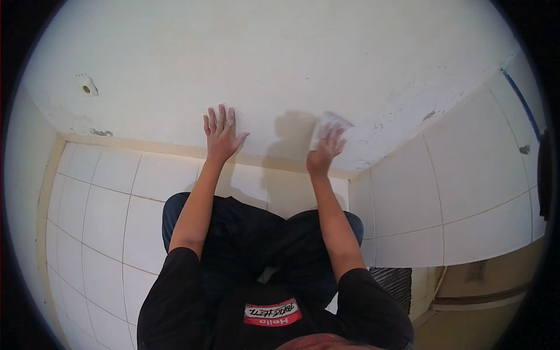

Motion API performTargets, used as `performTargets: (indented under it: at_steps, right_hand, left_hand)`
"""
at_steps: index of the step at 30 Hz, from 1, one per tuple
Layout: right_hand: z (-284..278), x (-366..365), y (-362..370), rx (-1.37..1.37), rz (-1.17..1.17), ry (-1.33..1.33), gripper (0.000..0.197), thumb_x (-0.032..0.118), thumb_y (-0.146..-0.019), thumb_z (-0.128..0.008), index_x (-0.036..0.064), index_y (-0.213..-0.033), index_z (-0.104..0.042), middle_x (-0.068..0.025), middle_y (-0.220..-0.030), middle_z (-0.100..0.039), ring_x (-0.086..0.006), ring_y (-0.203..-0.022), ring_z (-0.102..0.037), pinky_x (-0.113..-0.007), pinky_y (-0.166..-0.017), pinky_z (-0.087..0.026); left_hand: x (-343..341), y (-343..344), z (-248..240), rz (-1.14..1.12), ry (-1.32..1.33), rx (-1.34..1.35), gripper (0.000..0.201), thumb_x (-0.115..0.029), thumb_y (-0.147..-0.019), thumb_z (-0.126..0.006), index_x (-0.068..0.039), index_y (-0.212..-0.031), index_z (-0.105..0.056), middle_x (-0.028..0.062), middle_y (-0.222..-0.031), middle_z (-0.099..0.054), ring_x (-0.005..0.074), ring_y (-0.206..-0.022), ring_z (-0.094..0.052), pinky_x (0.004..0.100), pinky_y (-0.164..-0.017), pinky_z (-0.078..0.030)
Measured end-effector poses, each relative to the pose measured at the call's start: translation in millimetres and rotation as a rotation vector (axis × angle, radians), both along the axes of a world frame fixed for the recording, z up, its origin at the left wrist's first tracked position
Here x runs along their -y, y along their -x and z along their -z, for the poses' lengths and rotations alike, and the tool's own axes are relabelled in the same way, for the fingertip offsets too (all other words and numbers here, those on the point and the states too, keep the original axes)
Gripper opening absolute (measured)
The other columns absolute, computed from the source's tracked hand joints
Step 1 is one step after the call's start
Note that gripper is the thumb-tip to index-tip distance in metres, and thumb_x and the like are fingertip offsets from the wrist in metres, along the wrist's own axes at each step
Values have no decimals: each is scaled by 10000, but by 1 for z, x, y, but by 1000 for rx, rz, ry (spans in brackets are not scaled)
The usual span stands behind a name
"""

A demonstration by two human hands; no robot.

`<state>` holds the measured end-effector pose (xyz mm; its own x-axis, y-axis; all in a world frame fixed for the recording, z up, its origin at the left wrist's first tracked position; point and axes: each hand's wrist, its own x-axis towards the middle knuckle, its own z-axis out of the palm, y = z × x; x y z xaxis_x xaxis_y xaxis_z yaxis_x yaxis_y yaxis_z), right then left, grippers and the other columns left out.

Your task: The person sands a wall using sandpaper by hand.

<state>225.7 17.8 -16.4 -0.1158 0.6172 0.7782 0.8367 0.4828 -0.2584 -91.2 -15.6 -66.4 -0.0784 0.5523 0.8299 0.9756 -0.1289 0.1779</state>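
Observation:
Fingers spread, my left hand (220, 137) lies flat against the white wall (262, 64), low down above its base strip. Whitish dust coats its fingertips. My right hand (328, 150), farther right on the same wall, presses a pale, flat, roughly square sheet (322, 123) to the surface. Motion smears this hand and the sheet, so I cannot tell whether it is paper, cloth or an abrasive. The fingers lie over the sheet and cover part of it.
White floor tiles (105, 198) surround my bent legs. At right is a tiled raised side (466, 169) with a blue strip (522, 96) along it. A wall socket plate (87, 86) is at upper left. Peeling patches (101, 133) mark the wall. A dark ridged mat (394, 286) lies lower right.

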Motion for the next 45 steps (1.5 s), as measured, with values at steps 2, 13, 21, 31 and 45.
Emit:
performTargets:
  at_steps: [2, 13, 21, 31, 45]
  right_hand:
    - [12, 6, 10, 128, -48, 43, 874, 2, -760, -513, 85, -1613, -342, -232, -1691, -228, -421, -1577, -170, -669, -1212, 1]
    - [36, 17, 33, 458, -274, 111, 782, 56, -813, -545, 236, -1568, -456, -56, -1681, -336, -277, -1569, -253, -667, -1218, -61]
    - [4, -2, 6, 229, -89, -29, 903, 10, -738, -546, 130, -1612, -356, -159, -1698, -264, -393, -1579, -184, -680, -1206, -16]
    - [-9, -4, -15, -28, 51, 3, 933, -64, -714, -504, 12, -1616, -278, -293, -1687, -168, -470, -1576, -109, -686, -1197, 1]
    - [15, 16, 18, 390, -218, 60, 856, 20, -747, -550, 169, -1582, -435, -124, -1693, -298, -327, -1578, -227, -616, -1233, -22]
  left_hand:
    - [0, -2, -1, 6, 5, 6, 1024, -595, -852, -745, -56, -1610, -317, 223, -1712, -132, 480, -1571, -31, 619, -1242, -60]
    - [0, -4, -3, 14, -11, 4, 1034, -560, -845, -773, -64, -1616, -294, 235, -1705, -151, 481, -1570, -47, 619, -1241, -76]
    - [1, -5, -5, 15, -14, 9, 1013, -565, -848, -766, -46, -1601, -330, 233, -1703, -161, 475, -1572, -46, 610, -1246, -68]
    - [-1, -3, 0, 0, -30, -4, 1024, -580, -836, -768, -56, -1601, -333, 221, -1709, -149, 465, -1575, -50, 609, -1246, -74]
    - [-2, -1, 6, -8, -55, 19, 982, -621, -842, -736, -106, -1595, -375, 164, -1697, -239, 437, -1571, -120, 583, -1250, -96]
